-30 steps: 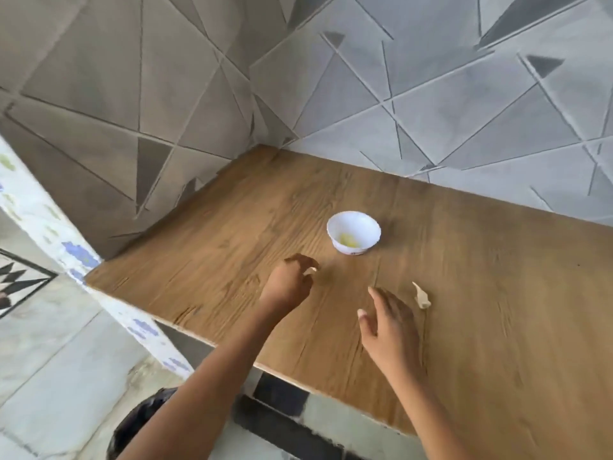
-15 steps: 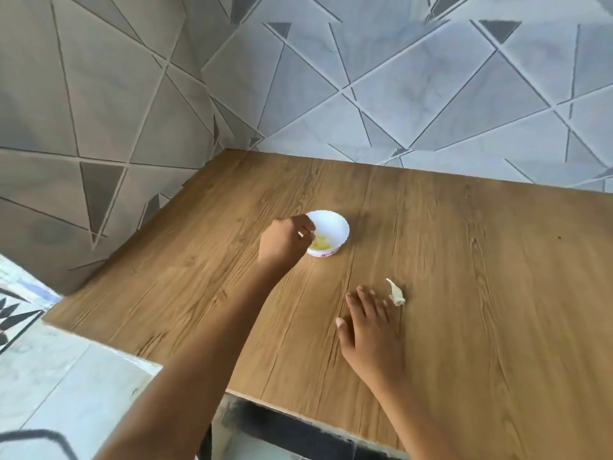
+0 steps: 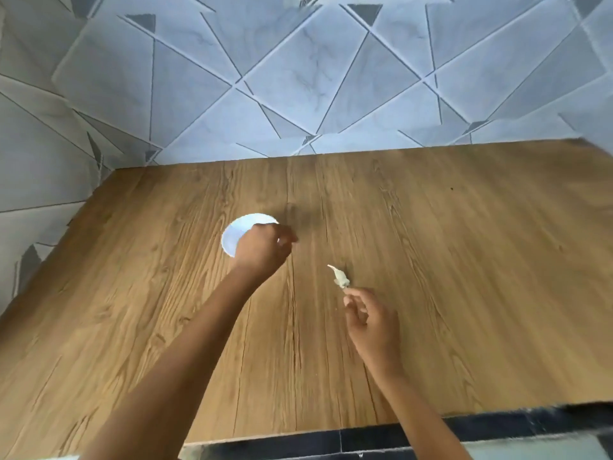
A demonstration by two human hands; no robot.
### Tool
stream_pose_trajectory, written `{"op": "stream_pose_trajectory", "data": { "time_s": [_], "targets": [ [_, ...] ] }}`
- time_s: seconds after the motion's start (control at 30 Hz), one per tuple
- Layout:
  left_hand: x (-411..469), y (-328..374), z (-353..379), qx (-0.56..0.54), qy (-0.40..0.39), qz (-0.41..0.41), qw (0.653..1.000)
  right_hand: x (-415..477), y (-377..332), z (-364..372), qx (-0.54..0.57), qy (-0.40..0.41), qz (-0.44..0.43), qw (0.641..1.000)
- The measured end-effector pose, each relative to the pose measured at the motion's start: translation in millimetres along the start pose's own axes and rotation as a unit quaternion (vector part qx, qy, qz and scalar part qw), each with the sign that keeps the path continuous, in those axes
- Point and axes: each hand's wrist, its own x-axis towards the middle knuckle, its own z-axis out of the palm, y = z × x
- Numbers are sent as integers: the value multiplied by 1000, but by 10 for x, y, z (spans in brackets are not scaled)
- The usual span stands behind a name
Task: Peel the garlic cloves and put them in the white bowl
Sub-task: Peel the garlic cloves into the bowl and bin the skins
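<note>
Garlic piece at the right forefinger, white bowl under the left hand

A wooden table (image 3: 431, 260) is seen set against a tiled wall (image 3: 298, 78). On it the white bowl (image 3: 238, 232) is half covered by the left hand (image 3: 262, 250), whose fingers are curled over the bowl's right part; whether anything is pinched between them cannot be told through the blur. The right hand (image 3: 373, 327) is held nearer the table's front edge, its forefinger (image 3: 348, 295) stretched out and the other fingers curled in. A pale garlic piece (image 3: 340, 277) lies on the wood between the hands, its near end at that fingertip; contact cannot be made out. Half a second earlier the right hand was laid flat with fingers spread beside the piece, and the left hand was at the bowl's left rim, with the yellowish contents in view.
</note>
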Motion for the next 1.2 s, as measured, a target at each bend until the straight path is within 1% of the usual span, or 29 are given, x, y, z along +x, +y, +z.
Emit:
{"op": "stream_pose_trajectory", "data": {
  "time_s": [0.03,0.1,0.13,0.2,0.3,0.37,0.43,0.53,0.6,0.67,0.8,0.87,0.93,1.03,1.1,1.2],
  "targets": [
    [-31,117,78,-16,-43,67,997,32,37,-38,-7,14,25,1000],
    [-50,279,264,-11,-134,192,972,111,95,-81,-5,12,70,997],
    [-36,327,362,5,-165,229,959,149,113,-92,1,4,83,997],
    [-2,377,505,23,-192,251,948,206,136,-104,12,-11,102,995],
    [11,406,603,45,-193,233,952,288,138,-106,32,-40,137,989],
    [-6,406,593,30,-169,217,961,341,137,-98,70,-63,166,982],
    [-41,388,567,-32,-141,191,971,384,130,-83,152,-84,203,964],
    [-120,383,518,-118,-123,151,974,444,83,-73,299,-75,260,915],
    [-152,376,505,-153,-123,139,971,481,55,-71,346,-68,262,898],
    [-151,361,499,-175,-128,119,969,511,51,-59,363,-67,252,894],
    [-162,381,438,-236,-162,23,958,543,64,-19,350,-80,227,905],
    [-168,402,411,-263,-173,-11,949,560,72,-9,345,-88,222,908],
    [-167,408,378,-266,-164,-29,950,576,81,-6,334,-90,221,912],
    [-170,378,310,-264,-120,-60,955,606,129,-10,296,-87,228,923],
    [-206,367,268,-274,-103,-86,952,637,182,-1,239,-99,216,941],
    [-311,365,234,-281,-98,-108,948,691,257,76,103,-114,149,977]
  ]
}}
